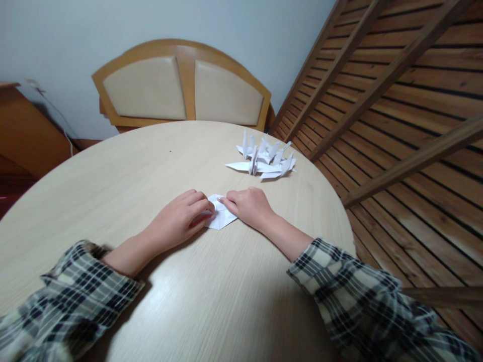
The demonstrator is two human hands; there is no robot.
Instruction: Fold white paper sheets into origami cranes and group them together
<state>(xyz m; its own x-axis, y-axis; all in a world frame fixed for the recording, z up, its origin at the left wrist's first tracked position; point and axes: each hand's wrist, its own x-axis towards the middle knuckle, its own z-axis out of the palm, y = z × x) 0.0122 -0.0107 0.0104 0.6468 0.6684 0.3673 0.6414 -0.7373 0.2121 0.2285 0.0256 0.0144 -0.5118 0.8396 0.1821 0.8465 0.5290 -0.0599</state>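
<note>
A small folded piece of white paper lies flat on the round pale wooden table. My left hand rests on its left side, fingers curled and pressing down on the paper. My right hand presses its right side, fingertips pinched together at the paper's top edge. Both hands touch the paper and cover part of it. Both wrists come out of plaid sleeves.
A cluster of several finished white paper cranes sits on the table at the far right. A wooden chair with beige cushions stands behind the table. Slatted wooden flooring with beams lies to the right.
</note>
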